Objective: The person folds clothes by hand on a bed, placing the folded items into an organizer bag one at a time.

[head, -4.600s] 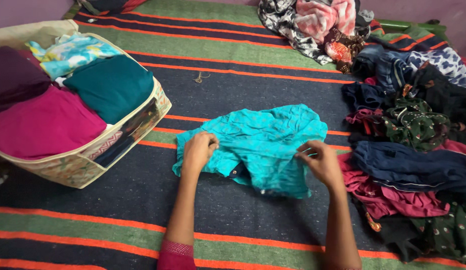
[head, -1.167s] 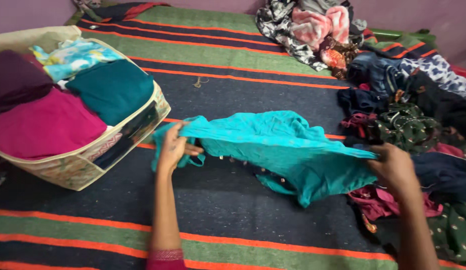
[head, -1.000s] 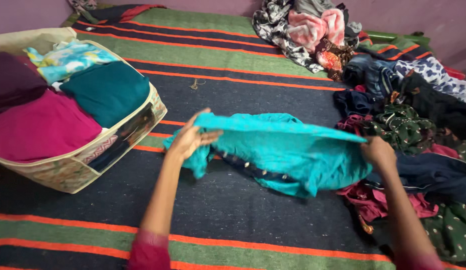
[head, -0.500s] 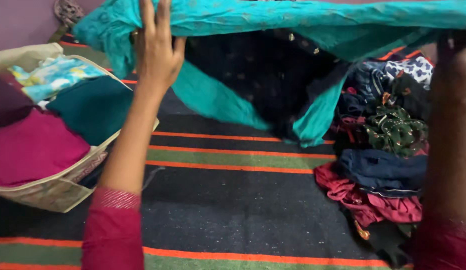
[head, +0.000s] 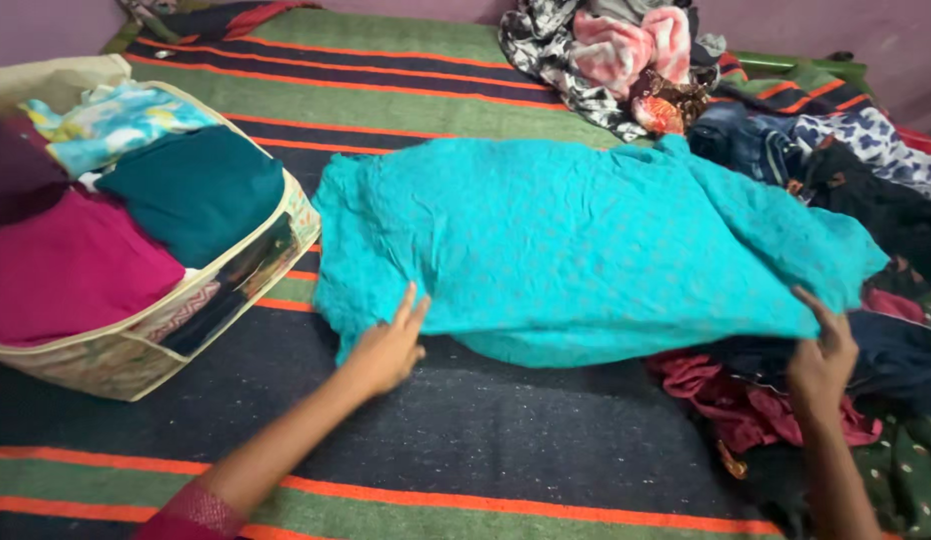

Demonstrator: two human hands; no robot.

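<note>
Since half a second ago the turquoise garment [head: 576, 250] has come down from overhead and now lies spread flat across the striped mat [head: 466, 440], right edge draped over the loose clothes pile [head: 836, 200].

Near: left hand [head: 386, 350] at 7 o'clock of the cloth, fingers spread, tips on or just under the lower hem; can't tell if it pinches. Right hand [head: 821, 360] at 4 o'clock, fingers open, touching the lower right corner above a crumpled maroon garment [head: 746, 400].

Risks, as I judge them:
- Right side sits on the pile, not the mat, so any fold there likely comes out uneven or drags the maroon piece along.
- Hem near the left hand is curled under; smoothing could trap the crease.

Mid: storage bag [head: 176, 320] at 9 o'clock, just beside the cloth's left edge, packed with folded clothes; a hard tug leftward could catch its rim.

Far: patterned heap [head: 616, 60] at 12 o'clock, apart.
</note>
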